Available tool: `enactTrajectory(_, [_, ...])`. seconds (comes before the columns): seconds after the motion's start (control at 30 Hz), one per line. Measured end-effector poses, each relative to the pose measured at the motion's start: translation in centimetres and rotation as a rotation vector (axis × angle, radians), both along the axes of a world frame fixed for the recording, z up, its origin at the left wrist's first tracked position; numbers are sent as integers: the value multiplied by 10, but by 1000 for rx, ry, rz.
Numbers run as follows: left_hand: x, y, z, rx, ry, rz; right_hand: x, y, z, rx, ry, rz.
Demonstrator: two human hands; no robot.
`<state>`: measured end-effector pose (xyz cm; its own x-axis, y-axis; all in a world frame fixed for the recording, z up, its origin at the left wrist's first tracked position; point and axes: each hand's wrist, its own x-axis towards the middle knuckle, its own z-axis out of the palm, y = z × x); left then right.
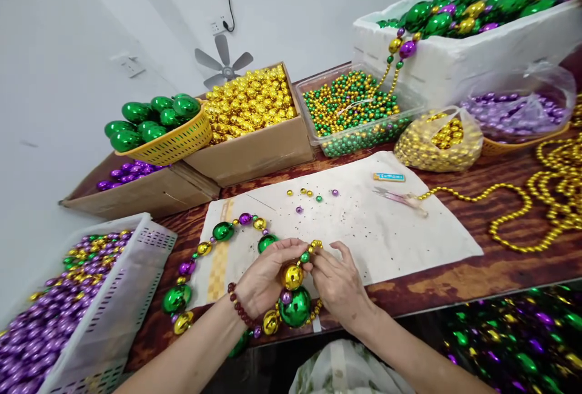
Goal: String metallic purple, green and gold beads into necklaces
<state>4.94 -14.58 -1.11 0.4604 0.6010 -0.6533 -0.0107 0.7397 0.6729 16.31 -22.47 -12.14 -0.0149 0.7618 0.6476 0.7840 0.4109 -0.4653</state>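
Observation:
My left hand [268, 276], a dark red bead bracelet at its wrist, is closed on a bead necklace [294, 307] of green, gold and purple balls. The necklace loops left over the white cloth [364, 224] and table edge. Close by on the right, my right hand [339, 282] pinches the small gold beads at the strand's end; its index finger is raised. The fingertips hide the exact grip. Beyond the hands, a few loose beads [310, 194] lie on the cloth. A pair of scissors [402, 199] lies near a blue and orange packet [388, 177].
Along the back stand a yellow basket of green balls [175, 142], a cardboard box [254, 154], a clear bin [359, 139] and a white foam box [454, 66]. A white crate [113, 297] is at left. Gold bead strands [522, 200] spread at right.

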Motion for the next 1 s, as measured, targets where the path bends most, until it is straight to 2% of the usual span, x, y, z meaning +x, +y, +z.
enactTrajectory(0.27, [-6, -2, -8, -51, -38, 19, -7, 7, -1, 17, -10, 2])
enactTrajectory(0.47, [-10, -2, -8, -63, -23, -19, -1, 9, -5, 6, 8, 15])
enactTrajectory(0.57, [-10, -4, -9, -1, 32, -25, 0, 12, -9, 0, -8, 24])
enactTrajectory(0.67, [-10, -6, -13, 154, 128, 14, -5, 12, -10, -54, -53, 46])
enactTrajectory(0.77, [-15, -9, -16, 288, 202, 59, -10, 0, -1, -110, -44, 97])
enactTrajectory(0.9, [-35, -12, -16, 425, 290, 128, 1, -21, 25, -154, 95, 317])
enactTrajectory(0.93, [-42, -12, -16, 446, 310, 144, 8, -22, 31, -180, 170, 339])
enactTrajectory(1.0, [-55, -16, -16, 478, 330, 176, 24, -12, 38, -272, 326, 270])
